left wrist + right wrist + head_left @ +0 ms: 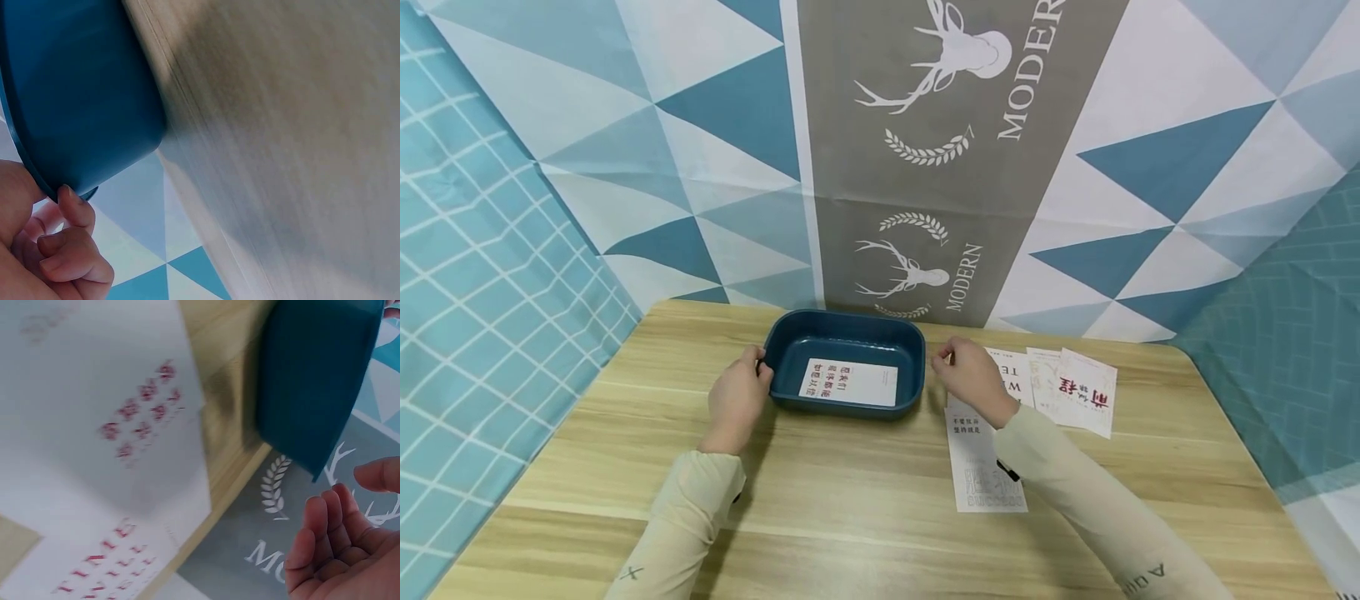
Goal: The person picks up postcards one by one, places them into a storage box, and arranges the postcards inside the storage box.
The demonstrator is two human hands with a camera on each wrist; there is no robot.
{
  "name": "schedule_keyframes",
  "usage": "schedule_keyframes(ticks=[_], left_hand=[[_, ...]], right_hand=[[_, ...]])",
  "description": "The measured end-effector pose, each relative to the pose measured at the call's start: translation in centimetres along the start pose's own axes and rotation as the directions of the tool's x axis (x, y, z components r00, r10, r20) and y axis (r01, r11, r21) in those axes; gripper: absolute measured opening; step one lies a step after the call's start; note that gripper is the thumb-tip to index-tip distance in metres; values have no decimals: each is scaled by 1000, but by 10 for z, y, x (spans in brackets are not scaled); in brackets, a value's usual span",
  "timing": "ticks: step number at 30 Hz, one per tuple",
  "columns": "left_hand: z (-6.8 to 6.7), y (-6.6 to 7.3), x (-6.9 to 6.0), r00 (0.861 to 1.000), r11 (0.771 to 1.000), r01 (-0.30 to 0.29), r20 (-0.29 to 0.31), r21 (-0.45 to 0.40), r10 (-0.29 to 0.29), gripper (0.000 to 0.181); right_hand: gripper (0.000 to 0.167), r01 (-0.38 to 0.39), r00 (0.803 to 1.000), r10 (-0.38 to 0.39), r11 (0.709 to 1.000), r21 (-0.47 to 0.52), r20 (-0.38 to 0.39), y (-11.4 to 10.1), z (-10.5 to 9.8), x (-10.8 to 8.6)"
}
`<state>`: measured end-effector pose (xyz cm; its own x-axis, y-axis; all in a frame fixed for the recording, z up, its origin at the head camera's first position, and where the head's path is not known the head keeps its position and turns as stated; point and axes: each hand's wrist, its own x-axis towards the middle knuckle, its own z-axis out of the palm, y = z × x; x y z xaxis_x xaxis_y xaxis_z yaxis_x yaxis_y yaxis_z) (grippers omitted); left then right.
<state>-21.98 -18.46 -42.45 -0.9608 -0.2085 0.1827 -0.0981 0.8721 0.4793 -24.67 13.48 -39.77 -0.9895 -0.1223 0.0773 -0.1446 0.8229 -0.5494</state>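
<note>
The tray [857,328] sits on the table [850,500], one printed card [850,382] lying inside towards six o'clock. The left hand [740,397] pinches its rim at nine; the right hand [972,375], loosely curled, thumb apart, holds nothing just beyond three. Loose cards [1075,393] lie outside, towards four.

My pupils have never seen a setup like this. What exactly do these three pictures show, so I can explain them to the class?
There is no machine here: a person works bare-handed, wearing three cameras. One picture comes from the head, looking forward and down; the other two come from the left and right wrists, close to the work. On the wood-grain table stands a blue dish with a printed card inside. More printed cards lie to its right, some overlapping. The left hand grips the dish's left end. The right hand, near the other end, visibly holds nothing.
</note>
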Motion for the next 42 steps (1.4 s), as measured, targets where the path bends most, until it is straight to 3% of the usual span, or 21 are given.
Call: schedule_keyframes(ticks=[14, 34, 42], left_hand=[[0, -1, 1, 1000, 1000, -10, 4, -13, 10, 27], [1, -2, 1, 1000, 1000, -10, 17, -14, 11, 28], [0, -2, 0, 1000, 1000, -19, 7, -6, 19, 29]], right_hand=[[27, -116, 993, 116, 993, -10, 10, 42, -4, -26], [30, -238, 969, 238, 971, -8, 63, 76, -11, -52], [34, -274, 956, 281, 958, -79, 89, 86, -11, -63]])
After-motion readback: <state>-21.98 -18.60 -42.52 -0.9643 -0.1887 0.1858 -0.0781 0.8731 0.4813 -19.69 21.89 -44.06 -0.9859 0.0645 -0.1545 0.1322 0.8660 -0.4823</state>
